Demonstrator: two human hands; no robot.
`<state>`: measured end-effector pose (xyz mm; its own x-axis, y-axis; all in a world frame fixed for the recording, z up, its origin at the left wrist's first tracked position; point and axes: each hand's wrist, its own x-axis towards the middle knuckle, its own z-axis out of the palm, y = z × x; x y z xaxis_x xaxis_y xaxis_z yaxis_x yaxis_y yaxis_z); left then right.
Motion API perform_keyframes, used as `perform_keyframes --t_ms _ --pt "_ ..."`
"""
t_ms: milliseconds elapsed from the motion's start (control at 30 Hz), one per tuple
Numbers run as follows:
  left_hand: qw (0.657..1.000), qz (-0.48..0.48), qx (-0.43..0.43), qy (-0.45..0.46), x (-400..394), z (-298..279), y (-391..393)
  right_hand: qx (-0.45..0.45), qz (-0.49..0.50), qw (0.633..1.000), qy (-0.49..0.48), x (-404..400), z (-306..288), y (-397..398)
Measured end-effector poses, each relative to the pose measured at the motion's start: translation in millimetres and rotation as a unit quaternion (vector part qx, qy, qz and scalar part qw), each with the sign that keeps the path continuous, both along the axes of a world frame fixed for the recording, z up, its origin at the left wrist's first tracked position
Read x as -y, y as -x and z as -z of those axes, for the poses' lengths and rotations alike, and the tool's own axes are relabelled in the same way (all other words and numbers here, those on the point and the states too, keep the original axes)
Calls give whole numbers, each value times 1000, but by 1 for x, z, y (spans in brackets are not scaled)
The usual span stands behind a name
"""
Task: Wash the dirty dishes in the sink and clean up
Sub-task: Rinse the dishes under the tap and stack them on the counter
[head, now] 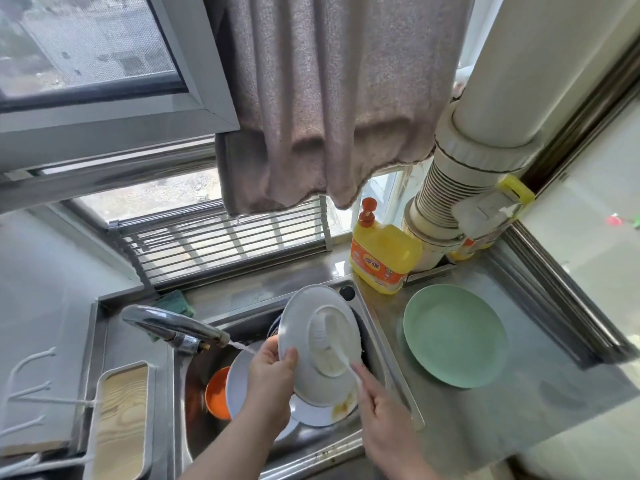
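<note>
My left hand (268, 379) grips the rim of a white plate (298, 313), held tilted over the steel sink (388, 358) with its underside facing me. My right hand (382, 410) holds a white dish brush (327, 336) whose bristle head presses against the plate's base ring. Below the plate lie more white dishes (311, 415), one smeared with yellow-brown sauce, and an orange bowl (216, 393). The faucet (173, 323) runs a thin stream of water toward my left hand.
A green plate (453, 336) lies on the steel counter to the right. A yellow detergent bottle (382, 252) stands behind the sink by a white pipe (467, 174). A roll-up rack (225, 244) leans on the sill. A white dish rack with a wooden board (119, 420) is left.
</note>
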<state>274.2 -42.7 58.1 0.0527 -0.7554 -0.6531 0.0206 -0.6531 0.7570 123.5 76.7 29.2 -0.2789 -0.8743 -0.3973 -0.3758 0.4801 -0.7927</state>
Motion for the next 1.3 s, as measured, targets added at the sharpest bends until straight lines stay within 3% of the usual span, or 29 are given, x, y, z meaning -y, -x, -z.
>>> perform_keyframes --t_ms 167,267,400,533,700,833,1000,1200,1300 --pt "999 -43 -9 -18 6 3 -4 -43 -32 996 -68 -17 13 29" --pt "999 -36 -11 -33 2 2 3 -16 -56 998 -16 -6 12 16" --pt "998 -50 -32 -37 0 -4 4 -73 -27 996 -43 4 23 39" --pt "998 -53 -11 -30 8 -3 -1 -30 -77 996 -39 -17 16 11" --pt "999 -30 6 -19 4 -12 2 -54 -24 997 -48 5 32 28" --pt "999 -42 7 -19 9 -10 -4 12 -63 997 -38 -9 6 -1" --pt "998 -50 -20 -32 8 -15 -2 -7 15 1000 -13 18 13 13" --pt "999 -35 -11 -29 9 -18 -5 37 -17 999 -25 -4 -5 -11" --pt "1000 -7 -12 -26 -6 -19 -5 88 103 991 8 28 -5 5"
